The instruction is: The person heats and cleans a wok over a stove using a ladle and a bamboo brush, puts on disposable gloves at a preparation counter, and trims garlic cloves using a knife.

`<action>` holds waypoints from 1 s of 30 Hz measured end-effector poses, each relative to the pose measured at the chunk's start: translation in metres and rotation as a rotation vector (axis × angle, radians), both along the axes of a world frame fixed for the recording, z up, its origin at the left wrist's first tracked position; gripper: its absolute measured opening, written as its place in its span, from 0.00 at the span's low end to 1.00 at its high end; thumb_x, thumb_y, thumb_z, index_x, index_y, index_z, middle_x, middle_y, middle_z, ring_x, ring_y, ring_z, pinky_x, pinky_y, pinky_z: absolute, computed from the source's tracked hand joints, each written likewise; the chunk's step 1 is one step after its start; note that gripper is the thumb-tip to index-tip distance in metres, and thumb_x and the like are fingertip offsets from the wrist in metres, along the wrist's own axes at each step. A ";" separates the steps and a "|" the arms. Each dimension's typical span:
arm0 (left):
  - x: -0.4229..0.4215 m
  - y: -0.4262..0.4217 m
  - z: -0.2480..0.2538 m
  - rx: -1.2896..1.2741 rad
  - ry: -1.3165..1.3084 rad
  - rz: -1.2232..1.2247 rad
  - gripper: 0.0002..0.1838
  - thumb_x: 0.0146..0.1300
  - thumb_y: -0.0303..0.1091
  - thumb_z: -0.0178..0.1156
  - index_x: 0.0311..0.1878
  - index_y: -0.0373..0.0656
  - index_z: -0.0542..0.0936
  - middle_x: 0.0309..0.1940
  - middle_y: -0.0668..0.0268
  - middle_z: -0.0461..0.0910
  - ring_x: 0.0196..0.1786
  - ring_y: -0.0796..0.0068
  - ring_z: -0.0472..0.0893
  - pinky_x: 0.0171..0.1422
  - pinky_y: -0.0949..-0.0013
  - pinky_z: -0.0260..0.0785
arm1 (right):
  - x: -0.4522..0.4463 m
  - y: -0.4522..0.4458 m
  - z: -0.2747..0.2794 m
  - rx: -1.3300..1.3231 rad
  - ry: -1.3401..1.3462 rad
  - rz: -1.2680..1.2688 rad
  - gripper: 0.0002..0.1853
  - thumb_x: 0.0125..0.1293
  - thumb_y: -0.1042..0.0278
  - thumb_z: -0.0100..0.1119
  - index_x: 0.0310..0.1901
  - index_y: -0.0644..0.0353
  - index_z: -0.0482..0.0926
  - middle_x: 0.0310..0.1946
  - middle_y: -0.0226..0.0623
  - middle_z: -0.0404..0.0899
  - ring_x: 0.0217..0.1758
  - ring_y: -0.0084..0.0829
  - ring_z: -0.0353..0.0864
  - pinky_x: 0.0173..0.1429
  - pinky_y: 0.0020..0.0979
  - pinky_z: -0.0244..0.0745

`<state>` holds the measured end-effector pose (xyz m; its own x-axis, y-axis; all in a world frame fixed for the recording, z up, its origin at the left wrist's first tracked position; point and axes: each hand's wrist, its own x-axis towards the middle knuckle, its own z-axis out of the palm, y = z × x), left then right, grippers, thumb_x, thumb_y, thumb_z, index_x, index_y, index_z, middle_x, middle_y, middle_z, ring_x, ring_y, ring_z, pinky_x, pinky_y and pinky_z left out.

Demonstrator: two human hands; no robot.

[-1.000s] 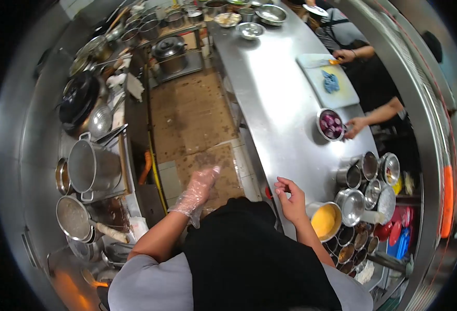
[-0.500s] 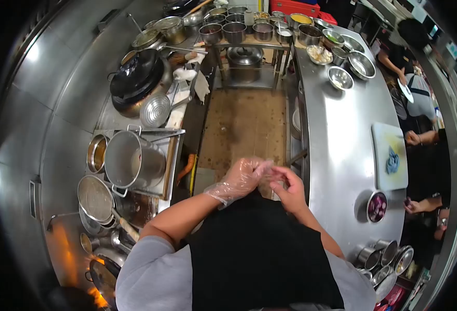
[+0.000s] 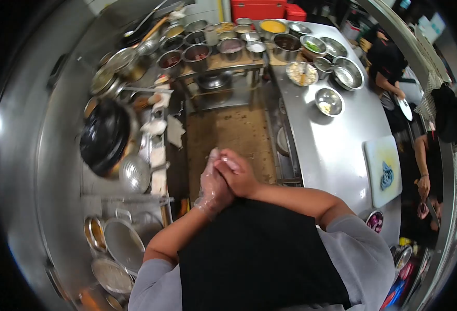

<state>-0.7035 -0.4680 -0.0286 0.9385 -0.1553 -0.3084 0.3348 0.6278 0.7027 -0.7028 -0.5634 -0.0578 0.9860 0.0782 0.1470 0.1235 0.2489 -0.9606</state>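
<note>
My left hand (image 3: pixel 212 184) wears a clear plastic glove that is loose and crinkled at the wrist. It is raised in front of the black apron (image 3: pixel 254 249) and pressed against my right hand (image 3: pixel 240 175). The left fingers are closed together and partly covered, so whether anything lies between them is hidden. My right hand is bare, its fingers curled over the glove's finger area. A whitish bit of plastic shows between the two hands. Both are held up over the brown floor (image 3: pixel 228 127), touching no pot or counter.
A steel counter (image 3: pixel 327 150) runs along the right, carrying bowls, a cutting board (image 3: pixel 374 181) with a blue cloth (image 3: pixel 387 175), and a bowl of purple pieces (image 3: pixel 375 221). At left stand a black wok (image 3: pixel 104 137), a strainer ladle (image 3: pixel 134 174) and a tall pot (image 3: pixel 123 241). Co-workers stand beyond the counter.
My hands have moved left and come together, the right now wrapped over the gloved left. The view has turned right and shifted forward. A co-worker at right leans further into view.
</note>
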 end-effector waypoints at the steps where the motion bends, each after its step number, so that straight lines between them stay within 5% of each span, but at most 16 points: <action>1: 0.022 -0.004 -0.004 -0.026 0.091 0.030 0.29 0.86 0.52 0.43 0.30 0.45 0.77 0.25 0.66 0.78 0.34 0.69 0.79 0.46 0.66 0.73 | 0.019 -0.003 -0.001 -0.012 0.004 -0.044 0.12 0.77 0.64 0.66 0.54 0.61 0.79 0.43 0.34 0.82 0.48 0.26 0.81 0.56 0.29 0.77; 3: 0.068 -0.010 -0.011 -0.036 0.074 -0.024 0.28 0.86 0.52 0.43 0.31 0.45 0.77 0.26 0.66 0.79 0.34 0.69 0.79 0.46 0.67 0.73 | 0.063 -0.013 0.002 -0.234 0.006 -0.063 0.11 0.79 0.64 0.64 0.51 0.63 0.80 0.42 0.38 0.84 0.44 0.27 0.82 0.52 0.29 0.78; 10: 0.229 -0.046 -0.023 -0.191 0.135 -0.309 0.23 0.84 0.50 0.49 0.35 0.46 0.79 0.30 0.68 0.80 0.37 0.72 0.80 0.48 0.66 0.74 | 0.193 -0.040 -0.002 -0.356 -0.101 -0.486 0.13 0.80 0.59 0.61 0.45 0.63 0.80 0.36 0.41 0.79 0.40 0.31 0.79 0.49 0.33 0.77; 16: 0.362 -0.070 -0.075 -0.090 0.132 -0.664 0.15 0.80 0.45 0.55 0.39 0.46 0.81 0.33 0.68 0.81 0.39 0.72 0.81 0.47 0.69 0.74 | 0.281 -0.091 -0.055 -0.235 0.266 -0.475 0.15 0.77 0.60 0.66 0.55 0.60 0.78 0.40 0.31 0.81 0.41 0.27 0.79 0.49 0.32 0.77; 18: 0.394 -0.067 -0.095 0.583 -0.143 -1.030 0.14 0.75 0.45 0.62 0.42 0.44 0.82 0.39 0.66 0.83 0.40 0.74 0.81 0.46 0.71 0.73 | 0.284 -0.121 -0.065 -0.359 0.170 -0.824 0.21 0.73 0.56 0.71 0.55 0.62 0.76 0.45 0.36 0.83 0.46 0.29 0.83 0.55 0.32 0.78; 19: 0.410 -0.064 -0.117 0.825 -0.275 -1.144 0.18 0.72 0.48 0.67 0.50 0.41 0.84 0.46 0.61 0.86 0.47 0.67 0.84 0.53 0.68 0.76 | 0.282 -0.144 -0.070 -0.256 0.329 -0.861 0.21 0.73 0.57 0.70 0.57 0.62 0.75 0.46 0.37 0.83 0.46 0.30 0.83 0.54 0.33 0.79; 20: 0.418 -0.061 -0.112 0.828 -0.294 -1.163 0.18 0.72 0.48 0.67 0.50 0.41 0.84 0.46 0.61 0.86 0.47 0.67 0.84 0.53 0.68 0.76 | 0.281 -0.172 -0.076 -0.148 0.477 -0.891 0.22 0.74 0.57 0.68 0.59 0.63 0.74 0.48 0.38 0.82 0.46 0.32 0.84 0.52 0.34 0.81; 22: 0.430 -0.058 -0.096 1.186 -0.846 -1.313 0.23 0.71 0.50 0.66 0.57 0.41 0.85 0.46 0.54 0.88 0.52 0.52 0.87 0.61 0.56 0.77 | 0.284 -0.221 -0.091 0.303 0.602 -1.001 0.22 0.76 0.59 0.65 0.62 0.63 0.73 0.50 0.41 0.80 0.45 0.35 0.85 0.45 0.37 0.83; 23: 0.443 -0.058 -0.104 1.181 -0.987 -1.463 0.31 0.68 0.55 0.67 0.65 0.42 0.83 0.60 0.47 0.84 0.65 0.45 0.82 0.70 0.53 0.73 | 0.291 -0.242 -0.096 0.312 0.595 -1.020 0.22 0.76 0.59 0.65 0.62 0.63 0.73 0.50 0.41 0.80 0.45 0.35 0.85 0.45 0.37 0.83; 26: 0.451 -0.080 -0.084 1.534 -1.152 -1.649 0.36 0.67 0.54 0.68 0.70 0.40 0.79 0.72 0.45 0.74 0.71 0.45 0.77 0.75 0.52 0.69 | 0.314 -0.297 -0.110 0.389 0.708 -1.154 0.22 0.78 0.61 0.60 0.65 0.64 0.71 0.50 0.45 0.80 0.43 0.39 0.86 0.37 0.39 0.83; 30: 0.464 -0.119 -0.100 1.641 -1.266 -1.404 0.37 0.67 0.52 0.68 0.73 0.38 0.76 0.79 0.43 0.64 0.75 0.43 0.72 0.79 0.51 0.65 | 0.342 -0.332 -0.136 0.372 0.883 -1.148 0.18 0.77 0.64 0.58 0.60 0.68 0.73 0.48 0.48 0.81 0.37 0.40 0.87 0.32 0.40 0.83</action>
<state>-0.2390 -0.5874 -0.1286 0.3115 -0.8587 -0.4070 -0.8525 -0.4417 0.2794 -0.3609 -0.8950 -0.1939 0.2621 -0.6878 -0.6769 -0.1557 0.6621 -0.7330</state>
